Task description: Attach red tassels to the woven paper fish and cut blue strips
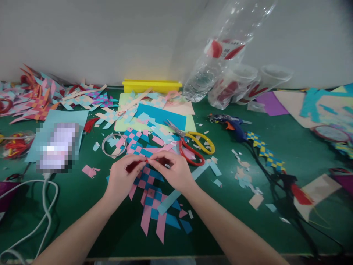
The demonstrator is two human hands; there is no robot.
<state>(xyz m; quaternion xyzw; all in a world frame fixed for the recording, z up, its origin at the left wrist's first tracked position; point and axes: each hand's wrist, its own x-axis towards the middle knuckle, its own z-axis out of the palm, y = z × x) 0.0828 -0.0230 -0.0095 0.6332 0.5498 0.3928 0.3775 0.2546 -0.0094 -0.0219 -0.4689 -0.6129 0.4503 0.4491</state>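
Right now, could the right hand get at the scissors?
Probably yes: the scissors lie uncovered just beyond the right hand, though it seems busy pinching a small red piece.

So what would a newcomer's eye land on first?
Probably the bare left hand and right hand at centre, pinching a tiny red piece between them. Next, the clear plastic bottle at the back, right of centre, and the red-and-yellow-handled metal scissors beyond the right hand.
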